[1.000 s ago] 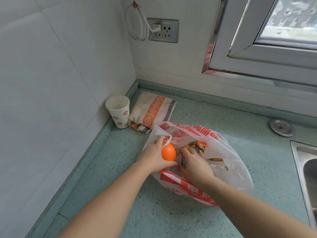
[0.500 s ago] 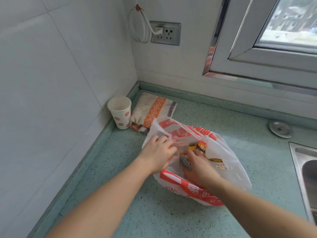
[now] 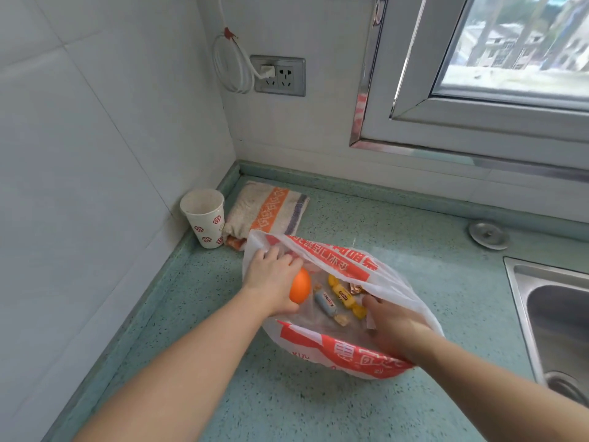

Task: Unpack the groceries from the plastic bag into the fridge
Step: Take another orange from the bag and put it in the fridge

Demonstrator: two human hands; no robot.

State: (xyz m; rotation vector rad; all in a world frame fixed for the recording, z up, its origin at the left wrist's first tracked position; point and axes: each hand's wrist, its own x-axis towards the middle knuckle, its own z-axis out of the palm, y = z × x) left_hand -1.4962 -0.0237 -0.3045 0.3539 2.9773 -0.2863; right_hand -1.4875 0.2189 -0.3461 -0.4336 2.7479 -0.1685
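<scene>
A white plastic bag (image 3: 350,355) with red print lies open on the green countertop (image 3: 398,237). My left hand (image 3: 271,282) grips an orange ball-shaped fruit (image 3: 300,286) at the bag's left side, with its fingers also against the bag's upper edge. My right hand (image 3: 392,323) pinches the bag's right rim and holds it open. Inside lie wrapped candies: a yellow one (image 3: 344,296), a grey-blue one (image 3: 325,303) and a small brown one (image 3: 357,288). No fridge is in view.
A paper cup (image 3: 204,221) with red dots stands in the corner by the tiled wall. A folded striped cloth (image 3: 267,212) lies beside it. A steel sink (image 3: 554,320) is at the right, a round metal cap (image 3: 488,235) behind it. A wall socket (image 3: 279,75) holds a white cord.
The bag's mouth has been pulled wide open. My right hand moved from inside the bag to its right rim. The orange fruit in my left hand shows again, and the candies are uncovered.
</scene>
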